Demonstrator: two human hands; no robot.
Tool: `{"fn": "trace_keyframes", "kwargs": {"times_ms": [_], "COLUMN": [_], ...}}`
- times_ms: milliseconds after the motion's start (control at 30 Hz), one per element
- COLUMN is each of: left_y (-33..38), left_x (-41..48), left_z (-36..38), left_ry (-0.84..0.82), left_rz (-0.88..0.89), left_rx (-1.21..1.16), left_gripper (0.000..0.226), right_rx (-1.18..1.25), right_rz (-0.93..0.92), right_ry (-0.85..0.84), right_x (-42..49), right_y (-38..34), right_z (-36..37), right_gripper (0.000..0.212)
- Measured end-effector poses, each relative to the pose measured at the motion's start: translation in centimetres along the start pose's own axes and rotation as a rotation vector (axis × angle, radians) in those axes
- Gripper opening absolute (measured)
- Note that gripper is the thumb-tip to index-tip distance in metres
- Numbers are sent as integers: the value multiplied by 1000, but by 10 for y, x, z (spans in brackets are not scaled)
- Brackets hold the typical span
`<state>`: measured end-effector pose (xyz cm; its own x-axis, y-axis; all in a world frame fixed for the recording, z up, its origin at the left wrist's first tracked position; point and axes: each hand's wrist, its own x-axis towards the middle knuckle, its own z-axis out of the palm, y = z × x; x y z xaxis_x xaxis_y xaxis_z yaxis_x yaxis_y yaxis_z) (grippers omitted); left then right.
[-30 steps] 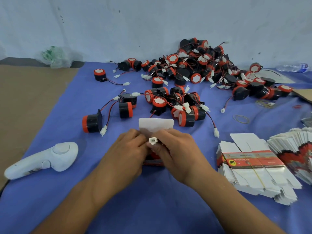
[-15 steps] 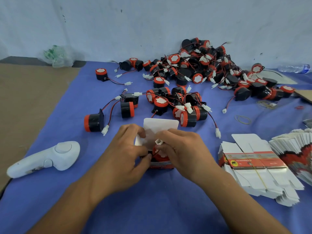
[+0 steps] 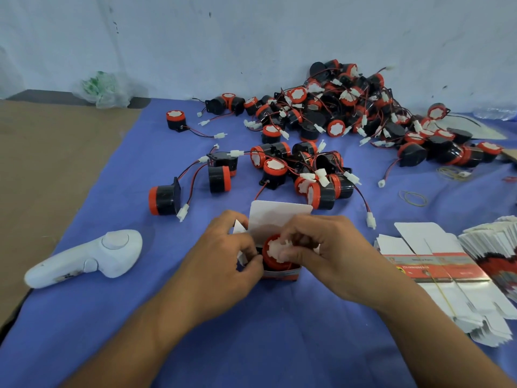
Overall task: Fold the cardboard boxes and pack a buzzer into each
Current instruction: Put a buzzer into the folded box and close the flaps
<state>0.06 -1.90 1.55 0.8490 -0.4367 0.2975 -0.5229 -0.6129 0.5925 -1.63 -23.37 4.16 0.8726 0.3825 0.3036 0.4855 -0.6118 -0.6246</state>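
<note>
A small cardboard box stands upright on the blue cloth in front of me, its white lid flap raised at the back. Inside it sits a black buzzer with a red rim and white face pointing up. My left hand grips the box's left side, thumb at the rim. The fingertips of my right hand press on the buzzer's top and its white connector. Loose buzzers with red and black wires lie heaped at the back. Flat box blanks are stacked at the right.
A white hand controller lies at the left on the blue cloth. Single buzzers lie scattered just beyond the box. Rubber bands lie at the right. A brown board and a plastic bag are at the far left.
The buzzer has gone down into the box and its white face now shows. My right fingers moved from holding the connector above the box to pressing it onto the buzzer's top.
</note>
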Motion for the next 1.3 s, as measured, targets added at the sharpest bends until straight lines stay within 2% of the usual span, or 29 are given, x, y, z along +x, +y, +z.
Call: {"fn": "trace_keyframes", "kwargs": {"times_ms": [133, 267, 367, 533, 733, 867, 933, 1067, 1200, 1300], "left_y": [0, -8, -5, 0, -3, -2, -1, 1, 4, 6], "left_x": [2, 4, 4, 6, 5, 5, 4, 5, 4, 2], "left_z": [-2, -5, -4, -3, -2, 0, 1, 3, 5, 8], "left_ry": [-35, -125, -143, -151, -76, -65, -45, -18, 10, 50], "left_rz": [-25, -68, -27, 61, -7, 31, 32, -41, -86, -104], "left_rx": [-31, -26, -38, -40, -71, -63, -70, -109, -123, -148], "left_gripper": [5, 28, 23, 18, 35, 16, 18, 16, 3, 9], "right_rx": [-144, -218, -209, -114, -135, 15, 65, -24, -265, -381], "right_rz": [-98, -173, -172, -36, 154, 313, 321, 321, 302, 314], "right_ry": [9, 82, 122, 137, 43, -62, -137, -147, -129, -93], "right_x": [0, 0, 3, 18, 27, 24, 20, 14, 15, 14], "right_y": [-1, -1, -3, -14, -21, -17, -17, -21, -30, -39], "right_z": [-5, -4, 6, 23, 36, 22, 13, 11, 16, 22], "right_gripper": [15, 3, 7, 8, 14, 23, 20, 22, 13, 10]}}
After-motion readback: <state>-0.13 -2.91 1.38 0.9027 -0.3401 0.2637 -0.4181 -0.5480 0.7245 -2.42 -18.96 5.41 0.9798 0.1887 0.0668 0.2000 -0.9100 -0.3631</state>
